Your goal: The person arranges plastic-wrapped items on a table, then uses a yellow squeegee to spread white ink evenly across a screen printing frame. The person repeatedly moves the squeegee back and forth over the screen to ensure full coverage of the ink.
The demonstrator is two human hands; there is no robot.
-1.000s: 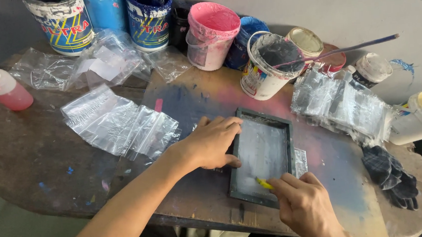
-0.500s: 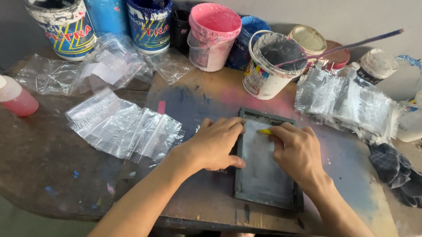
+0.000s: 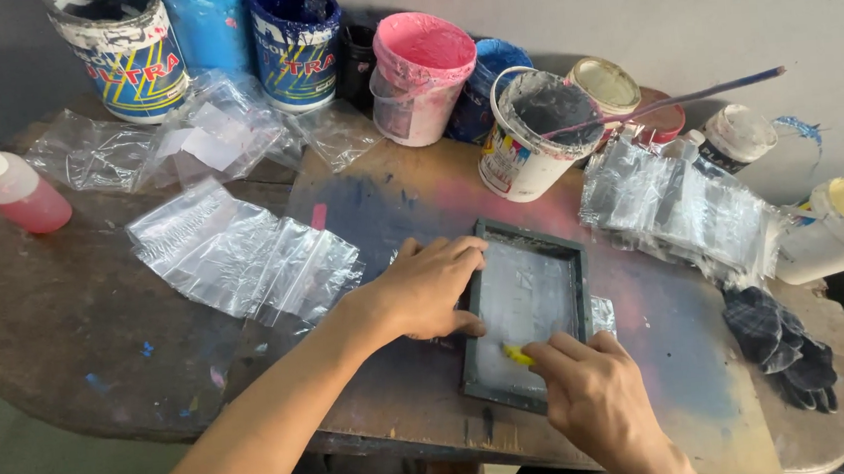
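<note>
A small dark-framed printing screen [image 3: 528, 304] lies flat on the paint-stained wooden table [image 3: 68, 325]. My left hand [image 3: 424, 289] presses on the frame's left edge, fingers over its top left corner. My right hand [image 3: 600, 398] is at the near end of the screen, gripping a small yellow squeegee [image 3: 518, 356] against the mesh. A clear plastic bag edge [image 3: 604, 315] sticks out from under the frame's right side.
Clear zip bags [image 3: 243, 256] are spread left of the frame and another pile [image 3: 680, 202] right of it. Paint buckets [image 3: 291, 42] and a pink tub [image 3: 414, 72] line the back. A pink bottle [image 3: 12, 187] stands far left, a dark rag [image 3: 787, 349] at right.
My right hand has pulled the yellow squeegee from the screen's far end back to its near end. My left hand stays on the frame's left edge.
</note>
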